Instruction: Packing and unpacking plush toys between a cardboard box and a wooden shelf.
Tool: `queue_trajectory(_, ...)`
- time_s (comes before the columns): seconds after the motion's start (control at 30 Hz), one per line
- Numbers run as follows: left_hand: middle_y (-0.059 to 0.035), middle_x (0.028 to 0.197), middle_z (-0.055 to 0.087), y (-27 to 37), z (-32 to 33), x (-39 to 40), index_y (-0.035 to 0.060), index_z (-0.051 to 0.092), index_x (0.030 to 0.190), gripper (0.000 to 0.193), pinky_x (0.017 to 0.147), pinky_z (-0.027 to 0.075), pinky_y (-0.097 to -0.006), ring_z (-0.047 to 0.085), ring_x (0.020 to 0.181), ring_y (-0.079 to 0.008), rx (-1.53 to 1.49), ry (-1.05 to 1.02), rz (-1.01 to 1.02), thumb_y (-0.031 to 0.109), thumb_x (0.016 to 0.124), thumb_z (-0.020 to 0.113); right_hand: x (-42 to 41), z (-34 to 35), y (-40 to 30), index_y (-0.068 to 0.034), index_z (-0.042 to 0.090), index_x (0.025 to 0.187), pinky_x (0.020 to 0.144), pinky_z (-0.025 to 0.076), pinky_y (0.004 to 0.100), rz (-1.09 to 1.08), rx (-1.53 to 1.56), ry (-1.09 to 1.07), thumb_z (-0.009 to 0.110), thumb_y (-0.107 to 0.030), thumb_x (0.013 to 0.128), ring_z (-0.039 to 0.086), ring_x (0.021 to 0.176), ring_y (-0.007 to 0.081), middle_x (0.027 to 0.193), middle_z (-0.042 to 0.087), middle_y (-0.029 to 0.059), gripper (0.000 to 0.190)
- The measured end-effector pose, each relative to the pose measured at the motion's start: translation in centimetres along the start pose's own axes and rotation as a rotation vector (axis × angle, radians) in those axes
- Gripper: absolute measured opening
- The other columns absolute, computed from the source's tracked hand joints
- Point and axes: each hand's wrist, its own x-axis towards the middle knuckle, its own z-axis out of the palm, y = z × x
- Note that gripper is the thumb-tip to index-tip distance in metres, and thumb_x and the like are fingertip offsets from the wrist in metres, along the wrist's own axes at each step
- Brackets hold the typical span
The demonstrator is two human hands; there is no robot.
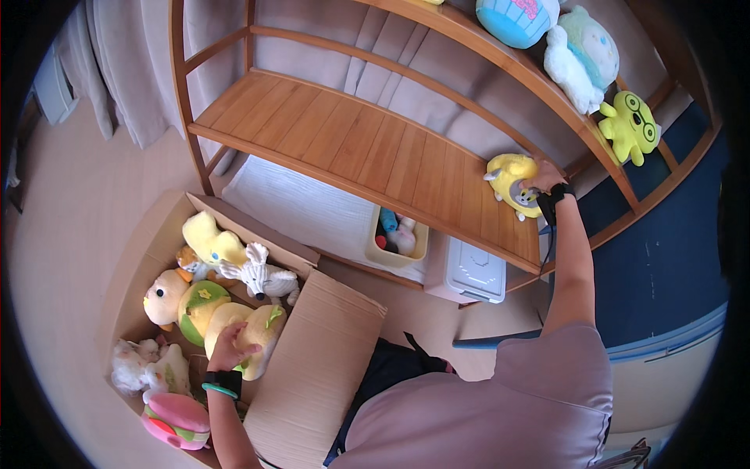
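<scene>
My right hand (545, 176) grips a yellow plush toy (508, 174) with a grey cat face, at the right end of the wooden middle shelf (351, 140). The plush rests on the slats. My left hand (229, 350) is over a cardboard box (149, 246), fingers apart, at the side of a long caterpillar-like plush (217, 313); whether it presses on the plush I cannot tell. Around that plush lie a yellow plush (212, 239), a white corduroy plush mouse (261, 275), white fluffy plush toys (149, 363) and a pink plush (176, 419).
On the upper shelf sit a blue cupcake plush (518, 23), a white plush (583, 58) and a yellow-green plush with glasses (631, 126). Beneath the middle shelf stand a cream bin (425, 252) of small toys and a lidded storage box (476, 269). A box flap (319, 363) extends towards my body.
</scene>
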Motion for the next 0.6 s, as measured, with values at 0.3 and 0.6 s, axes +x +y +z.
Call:
queue_trajectory(0.3, -0.0111, 0.107, 0.054, -0.7, 0.3, 0.2, 0.0031, 0.054, 0.114, 0.066, 0.088, 0.041, -0.0311, 0.050, 0.101, -0.0218, -0.115, 0.014, 0.009, 0.022, 0.057, 0.084, -3.8, -4.4, -9.5, -0.001, 0.054, 0.108, 0.082, 0.045, 0.0327, -0.274, 0.036, -0.021, 0.078, -0.012, 0.054, 0.059, 0.094, 0.0308, 0.098, 0.062, 0.0184, 0.060)
queue_trajectory(0.6, -0.0122, 0.104, 0.059, 3.2, -2.2, -1.2, 0.0025, 0.053, 0.116, 0.067, 0.082, 0.046, -0.0336, 0.056, 0.095, -0.0234, 0.146, -0.033, 0.000, 0.033, 0.062, 0.079, -11.0, -8.4, -29.1, -0.004, 0.054, 0.099, 0.083, 0.041, 0.0376, -1.029, 0.209, 0.039, 0.071, -0.005, 0.055, 0.053, 0.096, 0.0320, 0.096, 0.058, 0.0136, 0.047)
